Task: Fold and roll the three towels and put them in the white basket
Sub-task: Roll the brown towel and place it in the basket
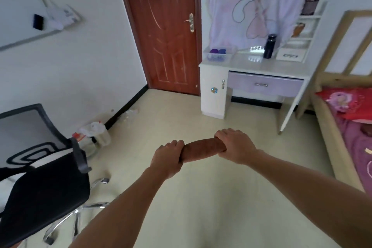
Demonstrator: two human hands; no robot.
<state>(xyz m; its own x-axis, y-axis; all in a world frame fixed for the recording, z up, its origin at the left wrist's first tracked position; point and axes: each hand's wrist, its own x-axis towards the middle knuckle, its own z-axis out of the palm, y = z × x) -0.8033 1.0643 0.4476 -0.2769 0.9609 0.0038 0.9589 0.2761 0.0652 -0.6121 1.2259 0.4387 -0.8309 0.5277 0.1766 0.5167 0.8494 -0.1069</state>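
Note:
A brown towel (201,150), rolled into a tight cylinder, is held out in mid-air above the floor. My left hand (168,158) grips its left end and my right hand (234,145) grips its right end, both fingers wrapped over the roll. A white basket (218,54) stands on the left end of the white dressing table; purple and blue rolled things show inside it.
A dressing table (255,70) with a lilac drawer stands ahead, a dark bottle (269,46) on top. A brown door (167,26) is left of it. A black office chair (40,167) is at the left, a bed (346,127) at the right, a bin (96,135) by the wall.

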